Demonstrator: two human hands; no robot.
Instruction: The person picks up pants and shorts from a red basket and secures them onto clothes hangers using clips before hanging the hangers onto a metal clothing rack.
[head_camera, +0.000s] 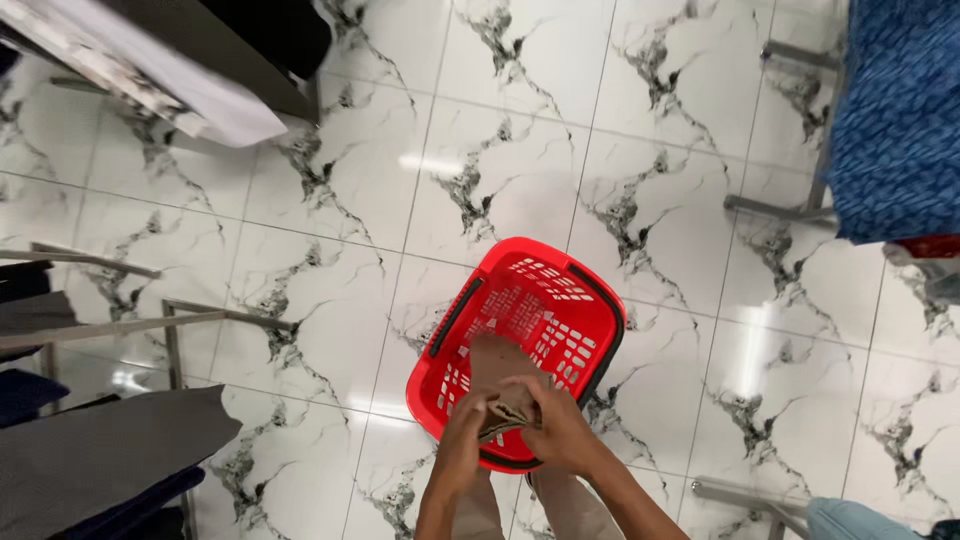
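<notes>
Above the red plastic shopping basket (520, 345), both hands meet over its near rim: the left hand (462, 440) and right hand (560, 425) each grip a small brown folded item (505, 418) between them. Beneath the basket lies a glossy white marble-patterned tile floor (500, 160). Left of the basket stand metal clothing racks (120, 325) with dark garments (100, 455); far right of it hangs blue patterned fabric (895, 120).

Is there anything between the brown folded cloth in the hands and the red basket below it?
Nothing visible. Both hands, left and right, grip the brown cloth directly over the near end of the red basket. The basket's top is open, its black handles lie down along the rims, and a brown piece of fabric already hangs into it.
</notes>
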